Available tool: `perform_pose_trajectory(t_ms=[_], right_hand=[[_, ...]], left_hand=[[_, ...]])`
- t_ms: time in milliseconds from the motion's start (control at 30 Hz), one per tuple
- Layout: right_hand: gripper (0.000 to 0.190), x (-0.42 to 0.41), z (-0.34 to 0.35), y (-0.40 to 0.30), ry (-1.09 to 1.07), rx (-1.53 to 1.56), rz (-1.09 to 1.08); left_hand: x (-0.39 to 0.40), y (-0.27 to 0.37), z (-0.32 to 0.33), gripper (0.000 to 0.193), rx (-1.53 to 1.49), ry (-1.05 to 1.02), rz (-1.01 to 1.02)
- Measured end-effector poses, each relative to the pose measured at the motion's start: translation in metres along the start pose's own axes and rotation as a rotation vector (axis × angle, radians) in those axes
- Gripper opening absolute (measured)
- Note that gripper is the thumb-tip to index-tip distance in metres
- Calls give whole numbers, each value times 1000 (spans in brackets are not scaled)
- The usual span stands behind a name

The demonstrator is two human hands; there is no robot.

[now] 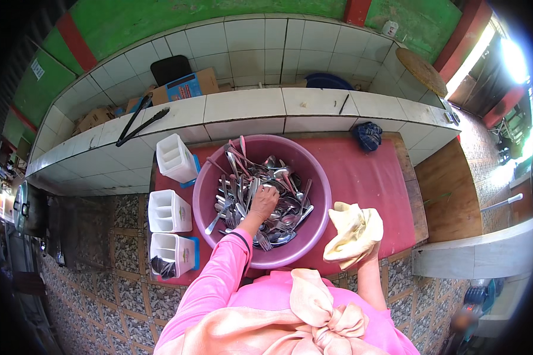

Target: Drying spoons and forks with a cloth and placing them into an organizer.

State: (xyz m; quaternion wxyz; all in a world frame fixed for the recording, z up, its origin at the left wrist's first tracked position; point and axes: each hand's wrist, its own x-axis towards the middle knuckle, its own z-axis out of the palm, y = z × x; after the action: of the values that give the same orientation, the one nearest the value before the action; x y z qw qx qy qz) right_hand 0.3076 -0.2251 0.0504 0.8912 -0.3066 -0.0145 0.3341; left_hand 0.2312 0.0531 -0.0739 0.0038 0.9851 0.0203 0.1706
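Observation:
A large purple plastic tub (323,195) holds a jumbled heap of metal spoons and forks (288,217). My left hand (265,202) reaches into it, fingers down among the cutlery; whether they grip a piece is hidden. To the right of the tub, my right hand (372,255) holds a crumpled pale yellow cloth (355,230), which covers most of the fingers. Three white plastic cutlery holders with compartments stand left of the tub: a far one (177,164), a middle one (182,213) and a near one (184,255). Dark-looking spoons (162,267) lie in the near one's front compartment.
A red-covered table (359,173) carries the tub and holders. A dark blue bunched cloth (367,136) lies at its far right. Black tongs (140,128) rest on the white tiled ledge (244,106) behind. Cardboard boxes (186,86) and a round woven tray (419,71) are beyond.

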Motion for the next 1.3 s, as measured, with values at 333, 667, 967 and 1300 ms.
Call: perform_pose_trajectory(t_ms=[333, 667, 967, 1300], right_hand=[[44, 15, 42, 0, -85, 134, 123], [39, 21, 71, 55, -101, -428, 91], [22, 24, 81, 70, -183, -782, 142], [52, 31, 90, 30, -209, -17, 430]], left_hand=[[35, 43, -68, 7, -1061, 259, -460], [-16, 94, -168, 9, -1350, -258, -597], [-60, 78, -187, 8, -1509, -333, -781], [-73, 78, -198, 9, -1435, 79, -898]])
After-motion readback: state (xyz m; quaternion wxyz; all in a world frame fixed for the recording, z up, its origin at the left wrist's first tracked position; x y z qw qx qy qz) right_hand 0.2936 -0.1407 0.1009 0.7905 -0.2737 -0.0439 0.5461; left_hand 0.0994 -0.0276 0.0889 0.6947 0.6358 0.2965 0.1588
